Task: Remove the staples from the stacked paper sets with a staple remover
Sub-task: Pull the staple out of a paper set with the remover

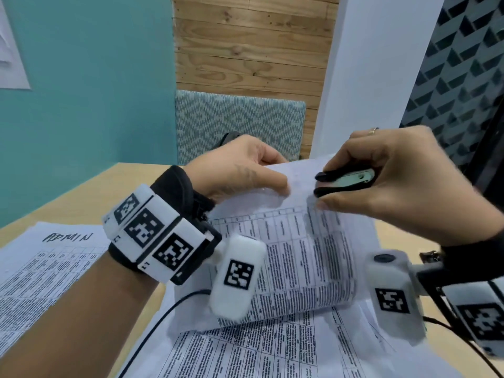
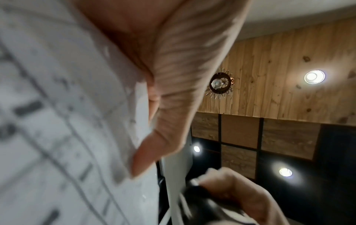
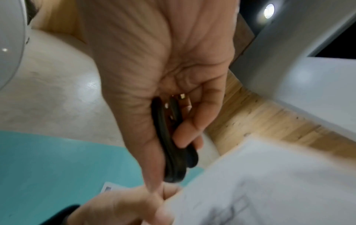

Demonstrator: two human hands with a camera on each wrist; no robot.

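My left hand pinches the top edge of a printed paper set and holds it lifted and curled above the table. Its thumb presses on the sheet in the left wrist view. My right hand grips a black staple remover with metal jaws, its tips pointing left at the paper's top edge, close to my left thumb. The remover sits between thumb and fingers in the right wrist view, just above the paper. No staple is visible.
More printed sheets lie flat on the wooden table: one marked "ADMIN" at the left, others under the lifted set. A black cable crosses the table. A patterned chair back stands behind the table.
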